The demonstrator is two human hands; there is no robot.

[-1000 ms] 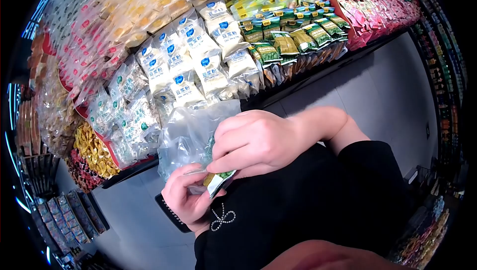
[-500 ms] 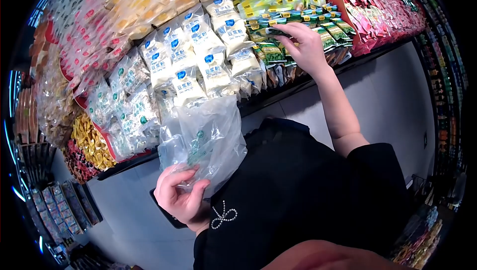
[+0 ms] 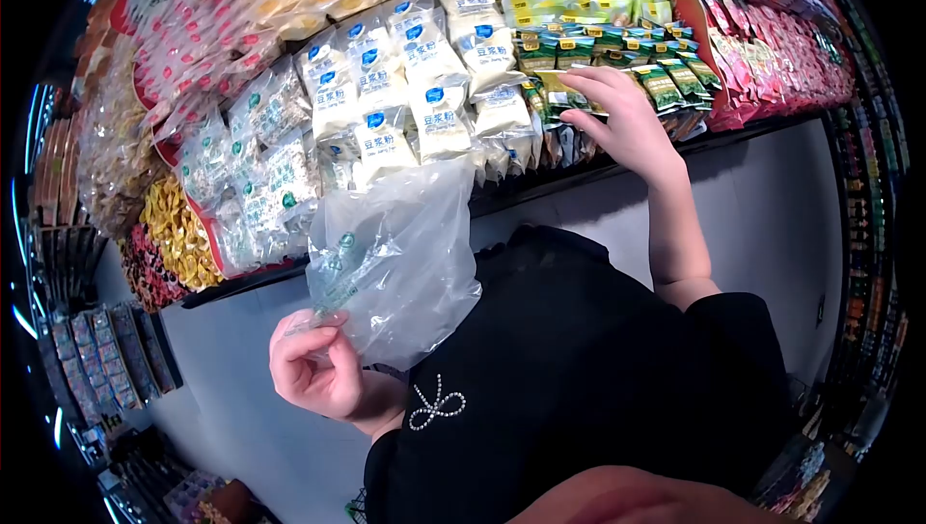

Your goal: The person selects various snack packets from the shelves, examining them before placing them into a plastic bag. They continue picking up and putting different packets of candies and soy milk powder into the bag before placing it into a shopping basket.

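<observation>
My left hand [image 3: 320, 370] is closed on the edge of a clear plastic bag [image 3: 410, 259] with green print, pinched between thumb and fingers. The bag hangs loose in front of the shelf, and no goods show inside it. My right hand [image 3: 632, 128] reaches over small green snack packets [image 3: 660, 86], its thumb and fingers apart. A yellow-green packet [image 3: 558, 90] shows near the fingertips. Left of that hand lie rows of white soy milk powder bags [image 3: 439, 104] with blue logos.
Small clear packs with green logos [image 3: 280, 177] lie at the left, beside yellow wrapped pieces [image 3: 183, 234]. Pink packets [image 3: 781, 70] fill a section at the right. The dark display edge [image 3: 540, 179] runs in front of me, above a grey floor [image 3: 241, 370].
My right hand has let go of a small dark packet and spread its fingers. My left hand has shifted left with the bag, which is spread wider. The view has shifted slightly.
</observation>
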